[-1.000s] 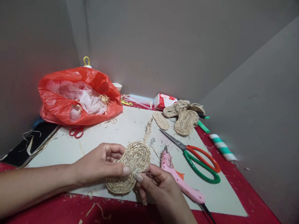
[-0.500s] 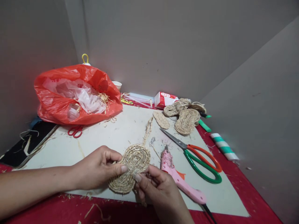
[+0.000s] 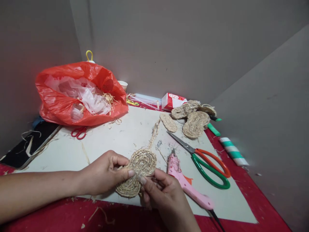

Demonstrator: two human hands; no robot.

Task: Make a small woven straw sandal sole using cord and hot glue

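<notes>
Both hands grip a figure-eight piece of coiled straw braid (image 3: 142,161) low over the white board. My left hand (image 3: 108,172) pinches its narrow middle from the left, thumb on top. From the right, my right hand (image 3: 163,188) pinches the same middle, its thumb close to the other thumb; some of its fingers are hidden beneath. A loose tail of braid (image 3: 154,133) runs from the piece's top toward a small oval straw coil (image 3: 168,122). Just right of my right hand lies a pink glue gun (image 3: 187,183).
Scissors (image 3: 202,161) with orange and green handles lie on the white board (image 3: 116,133). Several coiled straw pieces (image 3: 195,124) are piled behind. A red plastic bag (image 3: 79,120), small red scissors (image 3: 79,132) and a phone (image 3: 36,141) are on the left. Grey walls (image 3: 169,48) enclose the table.
The whole view has shifted slightly. Both hands keep their pinch on the straw piece, with hardly any change in its position on the board.
</notes>
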